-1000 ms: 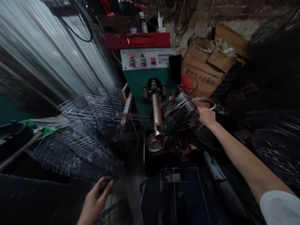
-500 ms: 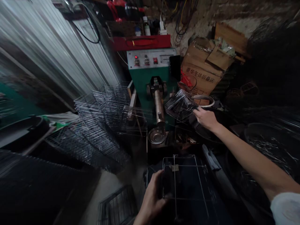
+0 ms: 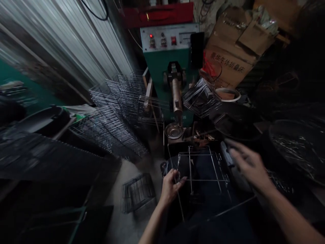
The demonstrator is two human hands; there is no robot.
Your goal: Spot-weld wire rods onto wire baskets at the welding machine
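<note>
Low in the middle, a wire frame [image 3: 205,180] of thin metal rods lies above dark blue cloth. My left hand [image 3: 171,185] is closed on its left side, fingers and thumb pinching the wire. A second, larger wire piece passes the same hand, with one long rod [image 3: 235,207] slanting to the lower right; how it is held is unclear. My right hand [image 3: 250,166] is off to the right, somewhat blurred, fingers stretched out and apart. Nothing shows in it. Ahead stands a green machine [image 3: 165,57] with a thick metal arm [image 3: 177,95] pointing down toward me.
Stacked wire racks [image 3: 119,112] stand left of the machine. A bundle of wire frames [image 3: 200,98] hangs at its right. Beneath the arm sits a metal bowl [image 3: 174,130]. A black tub [image 3: 236,123] and a basin of metal rods [image 3: 294,149] are right. A wire basket [image 3: 138,193] rests on the floor.
My right hand has left the wire bundle and come back toward me, down and right. A second wire piece is now by my left hand, which has closed tighter. The view tilted down.
</note>
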